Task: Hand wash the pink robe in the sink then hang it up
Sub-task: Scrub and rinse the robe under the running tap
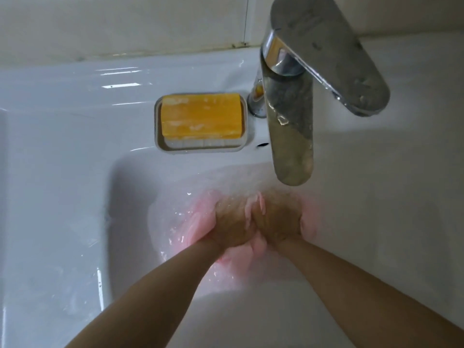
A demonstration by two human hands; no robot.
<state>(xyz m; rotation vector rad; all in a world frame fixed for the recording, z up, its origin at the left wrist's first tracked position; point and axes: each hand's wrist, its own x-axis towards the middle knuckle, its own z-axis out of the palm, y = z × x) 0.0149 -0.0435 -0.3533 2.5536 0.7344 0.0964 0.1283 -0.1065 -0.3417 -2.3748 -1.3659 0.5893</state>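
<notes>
In the head view, we are looking down into a white sink (62,172) whose basin is holding water. The pink robe (200,227) is lying bunched up under the water in the middle of the basin, just in front of the spout. We are seeing both of the person's bare forearms reaching in from the near edge. The left hand (231,222) and the right hand (278,219) are sitting side by side, almost touching, each curling its fingers into the wet fabric and gripping a fold of it. A ridge of pink cloth is rising between them. The water is blurring the fingers, so we are not making out single fingertips.

The chrome faucet (291,136) is standing at the back edge and is reaching out over the hands, with its flat lever (334,54) pointing to the right. On the back ledge, just left of the faucet, an orange bar of soap (200,116) is resting in a pale soap dish (158,126). Pale wall tiles (125,21) are running behind the sink.
</notes>
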